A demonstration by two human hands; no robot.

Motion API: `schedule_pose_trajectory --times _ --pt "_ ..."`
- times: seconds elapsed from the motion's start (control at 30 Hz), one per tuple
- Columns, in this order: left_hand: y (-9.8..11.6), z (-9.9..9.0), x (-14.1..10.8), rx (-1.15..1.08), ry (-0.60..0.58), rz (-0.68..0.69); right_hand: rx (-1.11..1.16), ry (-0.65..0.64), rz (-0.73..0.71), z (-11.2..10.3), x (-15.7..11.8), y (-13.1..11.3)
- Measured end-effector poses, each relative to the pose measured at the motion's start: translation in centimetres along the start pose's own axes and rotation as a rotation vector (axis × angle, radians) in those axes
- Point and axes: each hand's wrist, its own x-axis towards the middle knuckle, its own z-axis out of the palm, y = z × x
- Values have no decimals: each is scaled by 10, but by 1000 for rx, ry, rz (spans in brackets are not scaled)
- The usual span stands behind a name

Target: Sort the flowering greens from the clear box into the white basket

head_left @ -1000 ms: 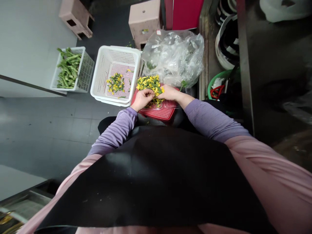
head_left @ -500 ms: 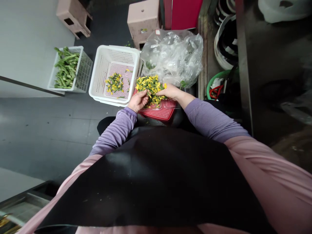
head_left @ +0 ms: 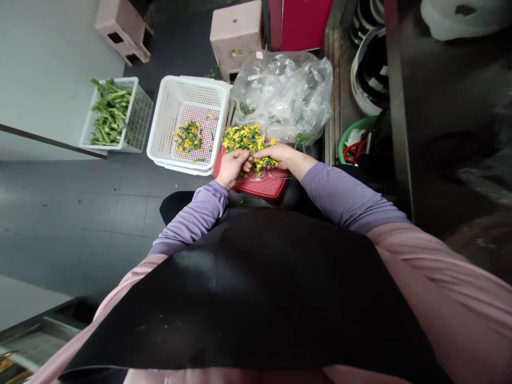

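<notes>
A pile of yellow-flowered green sprigs (head_left: 244,137) lies in a clear plastic container on a red lidded box (head_left: 262,188) in front of me. My left hand (head_left: 234,166) is closed in a pinch at the pile's near edge; what is between its fingertips is too small to make out. Coming from the right, my right hand (head_left: 281,153) has its fingers closed around a few flowering sprigs (head_left: 266,161). The fingertips of both hands almost meet over the pile. Left of it, a white perforated basket (head_left: 158,122) holds a smaller heap of flowering sprigs (head_left: 189,137).
A clear plastic bag (head_left: 288,90) with some greens stands just behind the pile. Thick green stems (head_left: 112,114) fill another white basket (head_left: 138,120) at far left. Pink stools (head_left: 236,29) stand behind. To the right are a green tub (head_left: 347,140) and a metal-edged shelf (head_left: 400,106).
My left hand has moved right and slightly up, bringing its fingertips to those of my right hand. The right hand has stayed nearly in place.
</notes>
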Motion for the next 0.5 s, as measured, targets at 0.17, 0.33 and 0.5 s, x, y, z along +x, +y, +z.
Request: schedule_pose_trajectory --times 0.17,0.33,0.5 --pt "6 -7 1 195 -50 102 15 44 11 -4 -1 -6" --pt "10 -11 1 374 -124 186 17 75 49 -7 -1 -6" --pt "9 -16 2 495 -189 261 -17 68 44 -6 -4 -6"
